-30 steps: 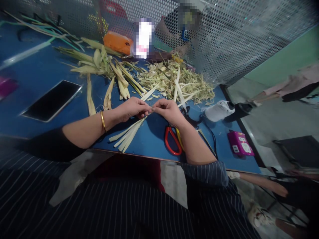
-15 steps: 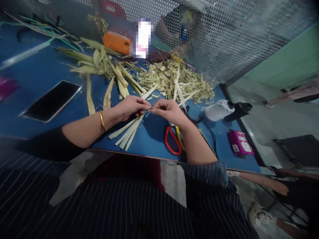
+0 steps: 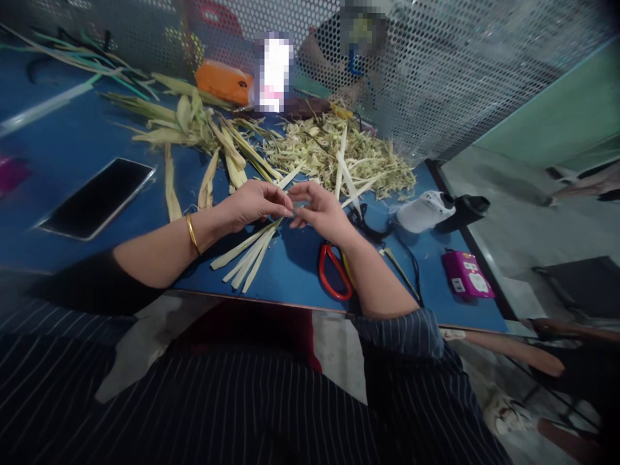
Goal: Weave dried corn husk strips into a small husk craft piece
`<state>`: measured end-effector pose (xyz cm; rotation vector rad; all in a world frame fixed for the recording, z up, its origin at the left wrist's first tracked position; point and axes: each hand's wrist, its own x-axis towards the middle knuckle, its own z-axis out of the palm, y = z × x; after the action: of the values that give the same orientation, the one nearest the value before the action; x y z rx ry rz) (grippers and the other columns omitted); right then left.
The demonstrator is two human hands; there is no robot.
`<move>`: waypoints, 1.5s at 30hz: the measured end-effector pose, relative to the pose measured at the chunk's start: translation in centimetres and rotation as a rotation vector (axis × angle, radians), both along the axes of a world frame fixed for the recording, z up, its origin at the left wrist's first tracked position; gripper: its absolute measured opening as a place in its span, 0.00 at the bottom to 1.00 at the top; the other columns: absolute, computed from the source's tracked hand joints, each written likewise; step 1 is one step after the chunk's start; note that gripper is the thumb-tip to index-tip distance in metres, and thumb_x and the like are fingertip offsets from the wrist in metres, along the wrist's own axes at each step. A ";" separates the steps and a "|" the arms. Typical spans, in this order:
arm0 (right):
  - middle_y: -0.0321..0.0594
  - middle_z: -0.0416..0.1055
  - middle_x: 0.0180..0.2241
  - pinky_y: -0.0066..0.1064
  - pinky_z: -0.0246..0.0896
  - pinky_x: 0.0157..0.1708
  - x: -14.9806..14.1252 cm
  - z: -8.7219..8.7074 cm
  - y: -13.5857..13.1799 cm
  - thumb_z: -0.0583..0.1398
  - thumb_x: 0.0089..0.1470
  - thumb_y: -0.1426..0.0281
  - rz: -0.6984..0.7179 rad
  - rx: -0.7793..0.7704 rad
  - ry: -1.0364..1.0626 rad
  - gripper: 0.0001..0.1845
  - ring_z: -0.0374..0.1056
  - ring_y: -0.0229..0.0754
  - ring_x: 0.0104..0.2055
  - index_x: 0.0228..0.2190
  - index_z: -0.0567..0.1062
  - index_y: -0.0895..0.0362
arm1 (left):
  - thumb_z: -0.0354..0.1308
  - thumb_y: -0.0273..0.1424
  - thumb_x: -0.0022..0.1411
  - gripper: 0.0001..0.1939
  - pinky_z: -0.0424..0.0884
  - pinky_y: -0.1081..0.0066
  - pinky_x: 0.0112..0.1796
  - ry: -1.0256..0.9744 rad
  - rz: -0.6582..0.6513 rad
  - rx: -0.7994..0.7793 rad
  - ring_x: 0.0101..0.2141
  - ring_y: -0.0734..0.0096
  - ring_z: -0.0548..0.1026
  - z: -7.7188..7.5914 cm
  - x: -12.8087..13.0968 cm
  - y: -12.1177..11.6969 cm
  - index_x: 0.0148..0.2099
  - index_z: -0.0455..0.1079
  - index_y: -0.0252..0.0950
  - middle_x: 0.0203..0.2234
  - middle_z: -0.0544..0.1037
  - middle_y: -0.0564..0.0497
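Observation:
My left hand (image 3: pixel 261 205) is closed in a pinch above the blue table, thumb against forefinger. What it pinches is too small to make out. Facing it, my right hand (image 3: pixel 320 212) has its fingers curled together, and its tips meet the left fingertips. Beneath and in front of both hands lies a fan of pale, flat husk strips (image 3: pixel 256 255), whose far ends show beyond the fingers. Red-handled scissors (image 3: pixel 334 274) rest by my right forearm, partly covered by it.
Dried husks (image 3: pixel 191 123) and a heap of shredded husk (image 3: pixel 329 145) lie at the back. A phone (image 3: pixel 99 197) is on the left. On the right are a white bottle-like thing (image 3: pixel 423 212) and a pink pack (image 3: pixel 467 274). A perforated metal screen (image 3: pixel 436 77) stands behind.
My right hand's fingers have lifted and shifted slightly, with the forefinger now raised over the left fingertips. The left hand stays nearly in place, and the husk strips have not moved.

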<state>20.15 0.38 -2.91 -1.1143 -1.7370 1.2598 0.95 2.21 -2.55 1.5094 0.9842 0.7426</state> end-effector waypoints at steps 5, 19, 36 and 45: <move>0.37 0.73 0.31 0.33 0.69 0.35 -0.3 -0.5 0.1 0.59 0.48 0.73 0.030 0.033 -0.027 0.15 0.75 0.39 0.33 0.41 0.66 0.55 | 0.67 0.29 0.45 0.09 0.61 0.76 0.23 0.010 0.024 0.074 0.22 0.79 0.67 0.2 0.2 -0.1 0.31 0.78 0.30 0.22 0.76 0.50; 0.32 0.73 0.26 0.31 0.70 0.31 -0.6 -0.8 0.1 0.61 0.52 0.70 -0.077 0.041 0.048 0.08 0.75 0.39 0.29 0.36 0.68 0.54 | 0.59 0.29 0.53 0.08 0.65 0.72 0.28 0.302 0.225 0.757 0.27 0.70 0.75 -0.7 0.5 -0.8 0.34 0.79 0.34 0.26 0.81 0.50; 0.32 0.74 0.20 0.24 0.68 0.28 -0.6 -1.0 -0.1 0.67 0.44 0.69 -0.150 -0.067 0.144 0.07 0.71 0.32 0.24 0.27 0.78 0.59 | 0.62 0.28 0.54 0.05 0.68 0.71 0.32 0.212 0.312 0.748 0.30 0.69 0.76 -1.4 1.2 -1.0 0.30 0.79 0.36 0.28 0.80 0.49; 0.34 0.73 0.22 0.23 0.69 0.28 -0.8 -0.8 -0.1 0.62 0.49 0.69 -0.213 -0.072 0.098 0.05 0.74 0.34 0.26 0.27 0.75 0.58 | 0.63 0.30 0.53 0.05 0.67 0.70 0.31 0.174 0.317 0.671 0.29 0.69 0.74 -1.4 1.0 -0.4 0.28 0.79 0.35 0.26 0.80 0.50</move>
<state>19.33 0.30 -3.75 -1.2236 -1.4691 1.2308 1.92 1.78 -3.95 2.0411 1.1886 1.2723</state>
